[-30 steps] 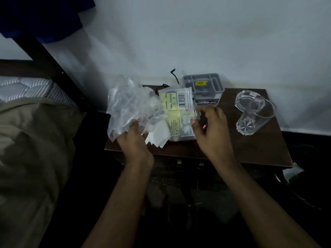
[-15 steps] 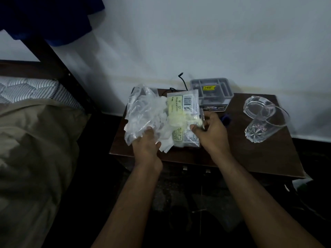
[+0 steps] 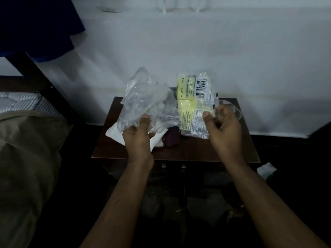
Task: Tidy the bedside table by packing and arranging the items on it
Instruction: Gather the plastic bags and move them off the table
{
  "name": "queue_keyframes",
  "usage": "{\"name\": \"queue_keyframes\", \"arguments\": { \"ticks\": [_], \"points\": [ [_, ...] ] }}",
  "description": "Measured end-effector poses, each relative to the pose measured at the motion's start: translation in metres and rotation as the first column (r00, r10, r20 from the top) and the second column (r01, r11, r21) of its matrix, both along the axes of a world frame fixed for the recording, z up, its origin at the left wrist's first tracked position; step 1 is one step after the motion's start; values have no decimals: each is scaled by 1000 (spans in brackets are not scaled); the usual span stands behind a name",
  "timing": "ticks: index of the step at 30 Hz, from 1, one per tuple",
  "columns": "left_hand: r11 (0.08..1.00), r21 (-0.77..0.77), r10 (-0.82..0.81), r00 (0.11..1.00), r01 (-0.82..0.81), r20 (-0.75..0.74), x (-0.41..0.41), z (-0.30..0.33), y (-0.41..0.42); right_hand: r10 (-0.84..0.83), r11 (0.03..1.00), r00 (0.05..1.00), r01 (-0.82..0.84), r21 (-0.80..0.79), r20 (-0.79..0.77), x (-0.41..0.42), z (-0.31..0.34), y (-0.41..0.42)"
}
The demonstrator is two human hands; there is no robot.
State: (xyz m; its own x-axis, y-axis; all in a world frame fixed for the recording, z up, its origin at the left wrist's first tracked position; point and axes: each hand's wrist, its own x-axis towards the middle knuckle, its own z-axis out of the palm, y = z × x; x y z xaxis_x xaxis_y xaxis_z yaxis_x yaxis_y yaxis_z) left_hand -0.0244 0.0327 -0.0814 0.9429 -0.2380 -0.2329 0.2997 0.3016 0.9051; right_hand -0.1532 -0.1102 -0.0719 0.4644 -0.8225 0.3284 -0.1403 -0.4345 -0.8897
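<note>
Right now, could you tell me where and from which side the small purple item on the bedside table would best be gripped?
Probably by its near lower end, coming from the front edge of the bedside table. The purple item lies flat between the white paper and the labelled packet; its far end is covered by the clear plastic bag held in the left hand, so only the near end is exposed.

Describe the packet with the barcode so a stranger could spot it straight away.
Start at the dark wooden bedside table against the white wall. Above it, the right hand holds up a clear labelled packet. Unlike the crumpled, unprinted clear plastic bag in the left hand, it has pale yellow panels, a black barcode and "500 g" printed on it.
</note>
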Motion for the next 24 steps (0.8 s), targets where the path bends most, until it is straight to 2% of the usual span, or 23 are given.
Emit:
{"name": "queue_keyframes", "arguments": {
  "ticks": [5, 13, 15, 17, 20, 24],
  "points": [
    [999, -29, -42, 995, 45, 93, -54, 2, -28, -125, 992, 992, 125, -5, 13, -58, 6, -13],
    [981, -45, -160, 916, 189, 367, -149, 10, -90, -417, 909, 908, 417, 15, 31, -165, 6, -55],
    [976, -33, -183, 888, 216, 422, -161, 4, -102, -493, 869, 870, 493, 38, -25, -191, -8, -72],
    [966, -4, -227, 860, 257, 458, -171, -1, -116, -528, 833, 837, 543, 107, -144, -216, -26, -91],
    [939, 57, -323, 810, 340, 489, -184, -9, -137, -479, 804, 814, 557, 208, -328, -243, -52, -116],
    [885, 232, -465, 759, 403, 455, -203, -33, -169, -435, 779, 781, 576, 248, -448, -261, -74, -142]
  ]
}}
